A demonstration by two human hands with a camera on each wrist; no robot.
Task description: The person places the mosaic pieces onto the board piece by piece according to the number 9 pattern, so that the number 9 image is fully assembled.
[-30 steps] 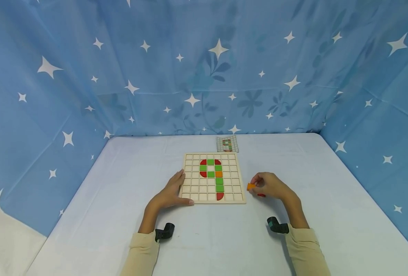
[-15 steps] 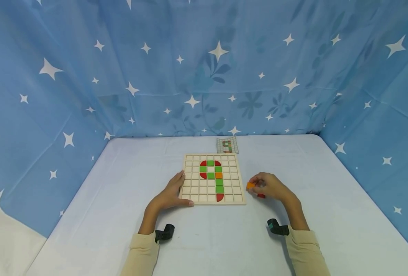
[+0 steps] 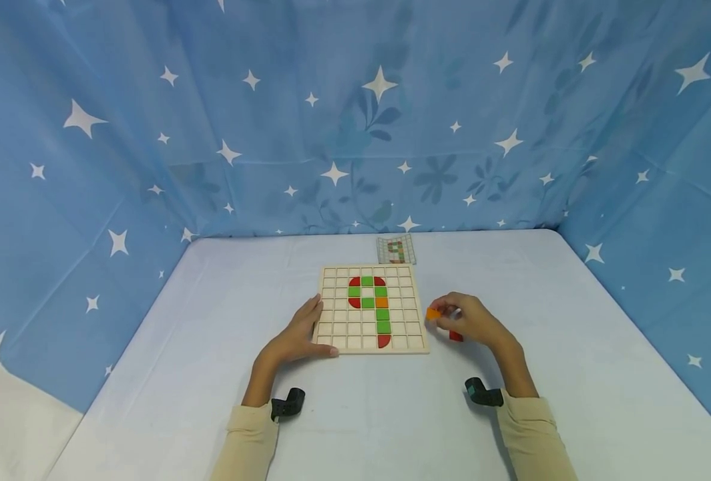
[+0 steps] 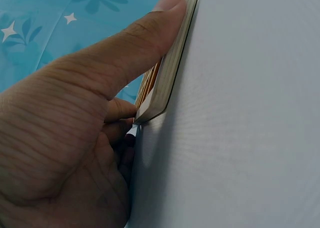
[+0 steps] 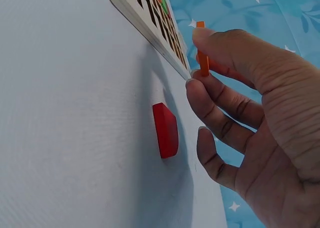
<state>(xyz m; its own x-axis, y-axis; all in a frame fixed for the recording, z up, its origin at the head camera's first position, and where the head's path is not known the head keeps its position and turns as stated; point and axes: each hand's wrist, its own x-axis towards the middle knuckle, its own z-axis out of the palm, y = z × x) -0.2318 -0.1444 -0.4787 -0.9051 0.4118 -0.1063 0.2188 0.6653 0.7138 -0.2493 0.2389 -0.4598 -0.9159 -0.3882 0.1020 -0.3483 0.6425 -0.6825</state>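
In the head view, a wooden grid board (image 3: 338,328) lies in the middle of the table, holding green, red and orange tiles that form a 9-like shape. My left hand (image 3: 295,337) rests at the board's near left corner, its thumb straight on the near edge and its fingers against the left side. Just right of the board, my right hand (image 3: 477,319) pinches an orange tile (image 5: 203,63) between thumb and fingers, raised off the table. Under that hand lies a red tile (image 5: 166,130) on the cloth.
A small pattern card (image 3: 396,250) with a similar 9-like figure lies behind the board. White cloth covers the table (image 3: 367,414). Blue star-patterned curtains (image 3: 283,133) stand around the back and sides.
My right hand has lifted slightly and shifted a little left towards the board with the orange tile. More of the red tile beneath shows. The left hand keeps its place.
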